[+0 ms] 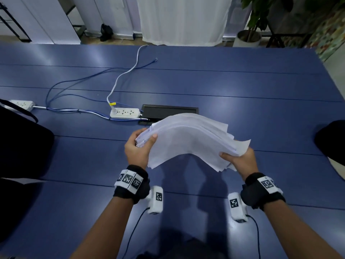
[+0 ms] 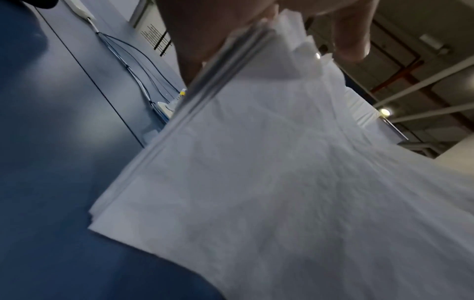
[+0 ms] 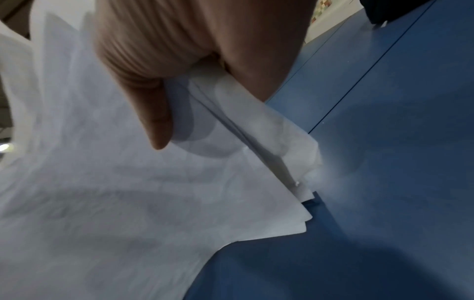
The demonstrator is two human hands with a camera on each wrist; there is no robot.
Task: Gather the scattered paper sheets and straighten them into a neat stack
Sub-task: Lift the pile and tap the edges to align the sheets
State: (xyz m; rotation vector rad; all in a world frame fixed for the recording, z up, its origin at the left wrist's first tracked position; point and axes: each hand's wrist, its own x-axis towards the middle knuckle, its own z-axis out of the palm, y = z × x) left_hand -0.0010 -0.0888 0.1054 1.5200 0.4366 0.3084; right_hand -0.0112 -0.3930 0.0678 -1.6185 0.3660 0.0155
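Observation:
A thick bundle of white paper sheets [image 1: 188, 139] is held in the air above the blue table [image 1: 242, 86], arched upward in the middle. My left hand [image 1: 139, 146] grips its left end, thumb on top and fingers underneath. My right hand [image 1: 237, 159] pinches its right end, where the sheet edges fan out unevenly. In the left wrist view the layered edge of the paper sheets [image 2: 282, 182] runs up to my left hand [image 2: 223, 26]. In the right wrist view my right hand [image 3: 179, 60] clamps the ragged corner of the paper sheets [image 3: 102, 192].
A white power strip [image 1: 124, 113] with white and blue cables lies beyond the sheets, next to a black cable hatch [image 1: 169, 110]. A second power strip [image 1: 21, 104] sits at the far left. Dark chair backs stand at the left [image 1: 20, 146] and right [image 1: 332, 139] edges.

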